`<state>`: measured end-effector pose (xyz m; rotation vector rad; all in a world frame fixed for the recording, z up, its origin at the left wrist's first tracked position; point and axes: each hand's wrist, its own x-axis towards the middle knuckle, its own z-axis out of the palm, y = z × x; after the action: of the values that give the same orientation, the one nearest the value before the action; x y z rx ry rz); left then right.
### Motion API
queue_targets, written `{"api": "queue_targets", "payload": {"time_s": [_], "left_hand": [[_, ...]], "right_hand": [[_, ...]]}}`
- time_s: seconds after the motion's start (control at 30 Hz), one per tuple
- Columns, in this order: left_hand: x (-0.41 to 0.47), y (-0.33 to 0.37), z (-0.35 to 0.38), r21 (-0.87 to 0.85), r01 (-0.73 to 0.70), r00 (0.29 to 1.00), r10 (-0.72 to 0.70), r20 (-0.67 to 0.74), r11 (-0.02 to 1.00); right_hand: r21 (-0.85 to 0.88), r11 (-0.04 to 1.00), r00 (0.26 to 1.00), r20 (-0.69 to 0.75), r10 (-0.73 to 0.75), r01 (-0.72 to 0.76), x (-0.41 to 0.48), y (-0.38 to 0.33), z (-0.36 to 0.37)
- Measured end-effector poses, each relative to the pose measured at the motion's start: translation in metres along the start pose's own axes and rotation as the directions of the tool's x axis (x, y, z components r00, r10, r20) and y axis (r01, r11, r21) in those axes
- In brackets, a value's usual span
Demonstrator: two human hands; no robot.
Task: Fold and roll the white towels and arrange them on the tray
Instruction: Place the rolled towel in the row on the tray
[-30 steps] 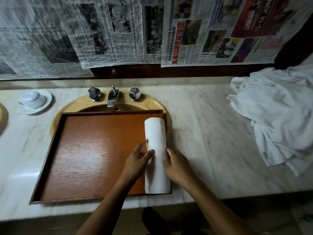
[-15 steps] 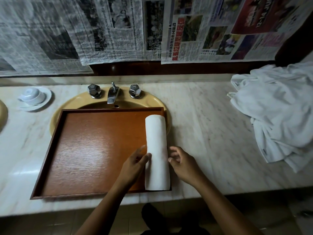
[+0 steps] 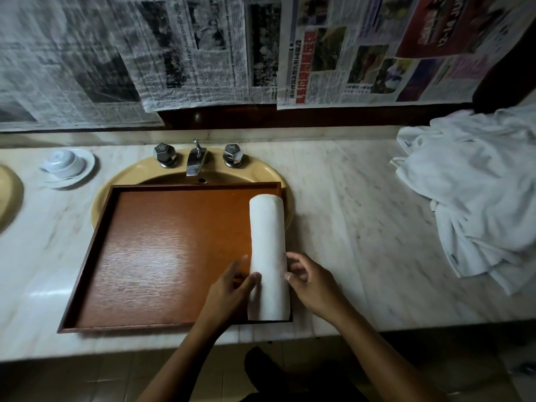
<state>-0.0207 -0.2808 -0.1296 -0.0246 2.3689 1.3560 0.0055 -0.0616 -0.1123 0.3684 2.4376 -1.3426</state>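
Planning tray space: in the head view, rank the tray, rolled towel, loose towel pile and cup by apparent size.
1. tray
2. loose towel pile, though the frame edge cuts it
3. rolled towel
4. cup

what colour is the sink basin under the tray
Mustard yellow sink basin, seen around the reddish-brown wooden tray in the head view.

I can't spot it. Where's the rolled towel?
In the head view, the rolled towel lies along the right side of the wooden tray, between the left hand and the right hand.
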Motion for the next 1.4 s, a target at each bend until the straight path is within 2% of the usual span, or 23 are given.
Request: {"api": "queue_targets", "payload": {"time_s": [0.27,0.37,0.6,0.7,0.87,0.93,1.03,1.1,1.2,1.3,1.4], "left_hand": [[0.025,0.035,-0.002,0.165,-0.166,0.966,0.194,-0.169,0.972],[0.034,0.058,0.002,0.179,-0.248,0.937,0.282,-0.205,0.952],[0.07,0.133,0.062,0.21,-0.368,0.899,0.405,-0.17,0.906],[0.089,0.165,0.102,0.185,-0.369,0.897,0.401,-0.185,0.911],[0.113,0.221,0.17,0.136,-0.352,0.912,0.372,-0.174,0.926],[0.122,0.238,0.19,0.122,-0.35,0.915,0.367,-0.17,0.929],[0.136,0.262,0.224,0.1,-0.363,0.917,0.375,-0.14,0.926],[0.143,0.278,0.246,0.093,-0.372,0.919,0.381,-0.105,0.923],[0.151,0.297,0.274,0.103,-0.374,0.923,0.381,-0.051,0.922],[0.155,0.311,0.294,0.138,-0.389,0.92,0.391,0.014,0.911],[0.159,0.325,0.303,0.149,-0.417,0.909,0.413,0.056,0.897]], "right_hand": [[0.017,1.0,0.994,-0.104,-0.02,0.022,0.003,0.02,-0.046],[0.023,0.999,0.98,-0.197,-0.028,0.033,0.003,0.028,-0.071],[0.023,0.998,0.925,-0.376,-0.052,0.065,0.004,0.062,-0.173],[-0.008,0.997,0.896,-0.438,-0.076,0.08,0.009,0.085,-0.228],[-0.136,0.989,0.813,-0.569,-0.124,0.056,0.026,0.133,-0.328],[-0.235,0.972,0.739,-0.652,-0.17,0.016,0.038,0.152,-0.359],[-0.342,0.921,0.6,-0.781,-0.17,-0.185,0.056,0.18,-0.408],[-0.318,0.897,0.558,-0.824,-0.1,-0.308,0.066,0.199,-0.437],[-0.295,0.903,0.597,-0.8,-0.055,-0.312,0.072,0.223,-0.465],[-0.339,0.913,0.651,-0.75,-0.118,-0.225,0.066,0.228,-0.49],[-0.348,0.922,0.654,-0.74,-0.158,-0.171,0.051,0.218,-0.519]]}}
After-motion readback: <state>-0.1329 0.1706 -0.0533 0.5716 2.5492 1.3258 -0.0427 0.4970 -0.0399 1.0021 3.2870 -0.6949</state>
